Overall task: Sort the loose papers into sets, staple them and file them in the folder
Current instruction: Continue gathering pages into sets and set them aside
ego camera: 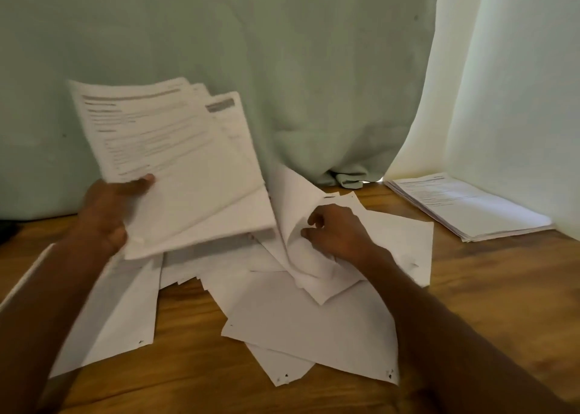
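Observation:
My left hand (110, 212) grips a fanned bundle of printed sheets (169, 150), lifted and tilted above the table at the left, thumb on the front page. My right hand (335, 231) pinches a curled blank-side sheet (295, 212) that rises from the loose pile. Several white sheets (301, 316) lie scattered face down across the wooden table (188, 369), some with small dark staple marks at their corners. A neat stack of printed papers (464, 206) lies at the far right. No stapler or folder shows.
A pale green cloth (282, 68) hangs as a backdrop just behind the table, bunched where it meets the tabletop. A white curtain (514, 84) hangs at the right behind the neat stack. Bare wood shows at the front and right.

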A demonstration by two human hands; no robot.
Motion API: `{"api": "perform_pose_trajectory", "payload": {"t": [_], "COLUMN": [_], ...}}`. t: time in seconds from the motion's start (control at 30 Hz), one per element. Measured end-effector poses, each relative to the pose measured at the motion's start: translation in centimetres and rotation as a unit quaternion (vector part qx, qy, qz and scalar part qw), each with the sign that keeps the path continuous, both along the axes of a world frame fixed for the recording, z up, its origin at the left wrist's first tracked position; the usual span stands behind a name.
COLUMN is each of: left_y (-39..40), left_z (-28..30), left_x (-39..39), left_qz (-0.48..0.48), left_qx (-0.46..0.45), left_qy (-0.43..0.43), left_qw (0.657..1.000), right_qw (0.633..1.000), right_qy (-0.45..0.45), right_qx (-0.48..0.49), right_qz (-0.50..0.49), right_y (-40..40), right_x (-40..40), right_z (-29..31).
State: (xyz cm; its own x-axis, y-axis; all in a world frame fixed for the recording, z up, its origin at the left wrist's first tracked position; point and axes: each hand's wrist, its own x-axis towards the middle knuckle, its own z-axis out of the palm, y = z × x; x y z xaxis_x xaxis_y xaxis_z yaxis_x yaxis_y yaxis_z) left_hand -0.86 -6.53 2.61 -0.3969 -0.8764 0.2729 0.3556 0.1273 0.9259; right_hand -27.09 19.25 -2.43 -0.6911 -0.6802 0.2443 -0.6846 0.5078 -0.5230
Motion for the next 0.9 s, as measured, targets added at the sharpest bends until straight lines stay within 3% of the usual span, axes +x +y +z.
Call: {"api": "perform_pose_trajectory", "payload": {"t": [0.17,0.33,0.5,0.6,0.73,0.8,0.9], "left_y": [-3.3,-1.2,-0.1,0.1,0.3,0.4,-0.3], "left_z": [-0.1,-0.2,-0.2,-0.3,-1.5,-1.7,-1.9], "left_x": [3.2,2.5,1.2,0.7,-0.2,-0.4,0.1], "left_qz": [0.016,0.026,0.010,0.012,0.003,0.002,0.014], "left_qx": [0.067,0.087,0.085,0.094,0.111,0.119,0.117], "left_qy": [0.050,0.058,0.050,0.046,0.028,0.021,0.018], "left_qw": [0.996,0.994,0.995,0.994,0.993,0.993,0.993], "right_qw": [0.995,0.986,0.971,0.985,0.992,0.984,0.988], "right_qy": [0.054,0.046,-0.033,0.008,0.075,0.065,0.051], "right_qx": [0.058,0.019,-0.065,-0.100,0.089,0.141,0.117], "right_qz": [0.054,0.159,0.227,0.139,-0.057,-0.084,-0.085], "right_y": [-0.7,-1.1,-1.4,-1.3,0.3,0.7,0.3], "right_x": [0.6,2.6,4.1,3.6,1.0,0.4,0.4], "right_z": [-0.7,-1.0,-0.6,-0.3,0.0,0.1,0.1]}}
